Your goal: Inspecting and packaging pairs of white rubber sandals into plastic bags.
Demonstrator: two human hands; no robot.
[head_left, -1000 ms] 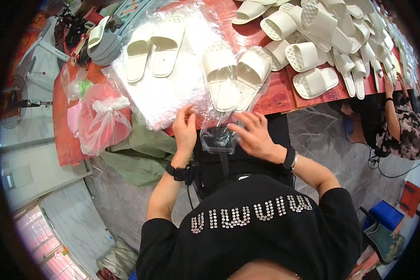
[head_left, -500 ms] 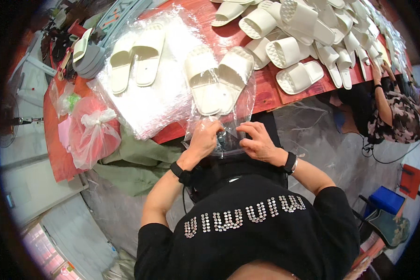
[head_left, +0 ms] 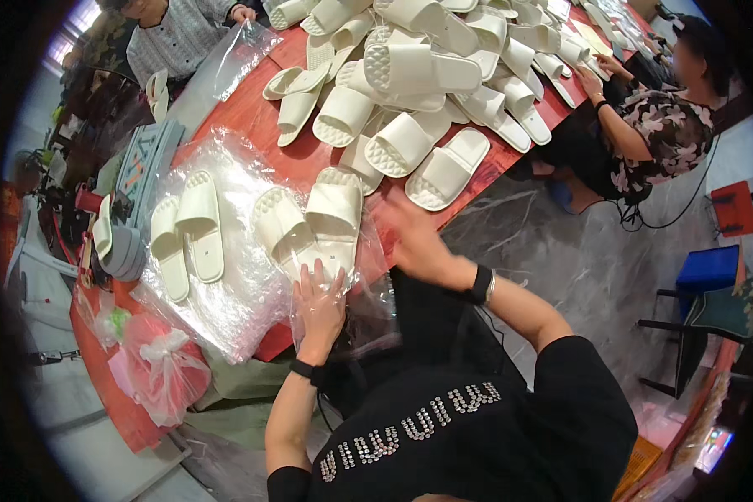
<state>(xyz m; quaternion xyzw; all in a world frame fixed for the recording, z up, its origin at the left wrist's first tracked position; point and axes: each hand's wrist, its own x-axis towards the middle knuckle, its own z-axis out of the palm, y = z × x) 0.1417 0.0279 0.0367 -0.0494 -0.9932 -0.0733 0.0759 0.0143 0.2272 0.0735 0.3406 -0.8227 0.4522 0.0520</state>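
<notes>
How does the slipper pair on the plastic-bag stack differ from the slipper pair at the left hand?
The stack pair lies untouched; the left hand rests over the heel end of the other pair. The stack pair looks bare, while the other pair has a clear plastic bag about it. Both are cream slide slippers, straps up.

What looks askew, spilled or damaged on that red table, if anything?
Nothing looks spilled or visibly damaged. The white slipper pile is jumbled, its slippers overlapping at mixed angles. The slippers at the left hand's fingertips also splay at their far ends, unlike the side-by-side pair on the plastic sheets.
</notes>
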